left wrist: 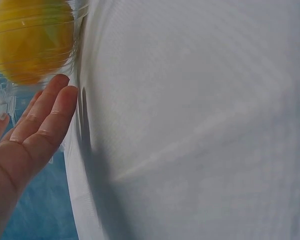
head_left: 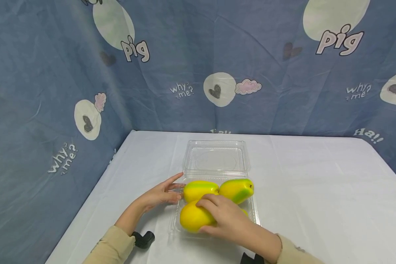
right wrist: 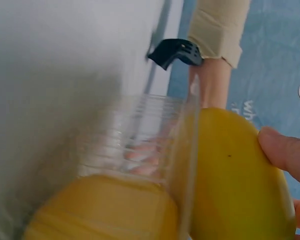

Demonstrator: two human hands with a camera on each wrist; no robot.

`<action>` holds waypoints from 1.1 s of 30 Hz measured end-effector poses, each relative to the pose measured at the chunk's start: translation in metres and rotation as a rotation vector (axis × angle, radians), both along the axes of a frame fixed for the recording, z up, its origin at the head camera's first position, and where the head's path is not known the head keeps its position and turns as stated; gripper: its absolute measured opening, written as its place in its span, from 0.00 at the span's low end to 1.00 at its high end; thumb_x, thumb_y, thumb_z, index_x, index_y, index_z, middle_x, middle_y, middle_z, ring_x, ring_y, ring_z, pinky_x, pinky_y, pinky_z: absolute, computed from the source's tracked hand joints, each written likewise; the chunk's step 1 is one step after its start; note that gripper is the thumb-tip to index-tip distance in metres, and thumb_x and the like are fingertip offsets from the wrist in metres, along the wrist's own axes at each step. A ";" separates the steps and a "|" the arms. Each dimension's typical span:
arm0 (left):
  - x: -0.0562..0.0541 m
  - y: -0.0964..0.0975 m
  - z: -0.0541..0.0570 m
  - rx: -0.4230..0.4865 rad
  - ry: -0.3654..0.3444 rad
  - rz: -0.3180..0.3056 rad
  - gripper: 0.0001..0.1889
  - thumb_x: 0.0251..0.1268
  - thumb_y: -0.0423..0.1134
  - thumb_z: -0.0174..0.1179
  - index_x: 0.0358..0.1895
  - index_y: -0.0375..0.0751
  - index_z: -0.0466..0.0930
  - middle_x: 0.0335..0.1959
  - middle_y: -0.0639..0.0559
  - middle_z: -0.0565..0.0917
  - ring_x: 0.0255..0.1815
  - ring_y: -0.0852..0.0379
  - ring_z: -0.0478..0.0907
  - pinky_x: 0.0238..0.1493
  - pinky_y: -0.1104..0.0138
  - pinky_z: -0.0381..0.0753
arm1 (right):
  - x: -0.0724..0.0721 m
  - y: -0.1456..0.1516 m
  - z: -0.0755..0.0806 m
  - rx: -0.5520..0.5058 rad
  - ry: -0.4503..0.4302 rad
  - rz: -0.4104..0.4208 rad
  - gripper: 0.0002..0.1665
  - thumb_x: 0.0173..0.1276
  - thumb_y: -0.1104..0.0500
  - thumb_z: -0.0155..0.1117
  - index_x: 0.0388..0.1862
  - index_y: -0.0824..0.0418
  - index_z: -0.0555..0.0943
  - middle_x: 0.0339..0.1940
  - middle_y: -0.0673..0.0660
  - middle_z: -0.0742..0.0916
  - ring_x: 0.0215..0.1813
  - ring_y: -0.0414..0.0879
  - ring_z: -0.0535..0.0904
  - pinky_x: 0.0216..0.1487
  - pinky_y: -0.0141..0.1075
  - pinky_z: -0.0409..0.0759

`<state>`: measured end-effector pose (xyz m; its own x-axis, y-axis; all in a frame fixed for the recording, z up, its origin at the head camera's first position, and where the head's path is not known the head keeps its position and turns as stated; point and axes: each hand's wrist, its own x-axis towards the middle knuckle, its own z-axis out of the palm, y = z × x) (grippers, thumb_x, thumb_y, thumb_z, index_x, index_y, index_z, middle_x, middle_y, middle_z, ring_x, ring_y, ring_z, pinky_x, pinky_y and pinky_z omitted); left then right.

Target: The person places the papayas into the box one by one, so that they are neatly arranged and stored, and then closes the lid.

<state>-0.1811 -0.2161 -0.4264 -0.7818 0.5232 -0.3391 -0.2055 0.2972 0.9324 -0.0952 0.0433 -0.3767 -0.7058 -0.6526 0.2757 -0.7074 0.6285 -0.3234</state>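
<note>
A clear plastic clamshell box (head_left: 257, 212) lies with its lid folded back. Two yellow-green, mango-like fruits, one left (head_left: 199, 190) and one right (head_left: 236, 189), sit in its far half. My right hand (head_left: 229, 220) grips a yellow mango-like fruit (head_left: 192, 218) at the near left of the box, thumb and fingers on it in the right wrist view (right wrist: 235, 175); whether it touches the bottom I cannot tell. Another yellow fruit (head_left: 245, 212) is mostly hidden behind that hand. My left hand (head_left: 160, 194), fingers extended, is at the box's left side, fingertips by the wall in the left wrist view (left wrist: 35, 130).
The transparent lid (head_left: 216, 157) lies behind the fruits. A white cloth (head_left: 316, 190) covers the table, and a blue printed curtain (head_left: 270, 110) hangs behind and to the left. Black wrist mounts (head_left: 144, 240) sit near both sleeves.
</note>
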 end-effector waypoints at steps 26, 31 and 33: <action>0.001 0.001 0.002 -0.017 -0.003 0.001 0.42 0.60 0.40 0.60 0.73 0.55 0.42 0.69 0.35 0.57 0.60 0.44 0.70 0.54 0.56 0.74 | 0.002 -0.016 -0.027 0.100 0.168 0.071 0.28 0.56 0.49 0.67 0.56 0.53 0.74 0.57 0.56 0.76 0.55 0.47 0.71 0.55 0.36 0.73; 0.001 0.000 0.006 -0.036 -0.001 0.010 0.44 0.59 0.41 0.61 0.73 0.55 0.41 0.69 0.35 0.58 0.60 0.45 0.70 0.54 0.55 0.74 | 0.003 -0.004 -0.016 0.025 0.110 0.077 0.31 0.55 0.48 0.67 0.57 0.55 0.73 0.60 0.59 0.74 0.60 0.51 0.70 0.58 0.41 0.72; 0.000 -0.002 0.009 -0.047 0.001 0.019 0.44 0.60 0.40 0.60 0.73 0.54 0.40 0.69 0.36 0.58 0.60 0.44 0.69 0.55 0.54 0.73 | 0.001 0.007 -0.005 -0.017 0.108 0.075 0.31 0.55 0.48 0.68 0.57 0.57 0.73 0.61 0.60 0.74 0.60 0.52 0.69 0.58 0.43 0.71</action>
<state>-0.1814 -0.2181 -0.4178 -0.7917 0.4922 -0.3620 -0.2102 0.3369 0.9178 -0.0937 0.0507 -0.3817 -0.6209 -0.6969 0.3589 -0.7834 0.5677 -0.2528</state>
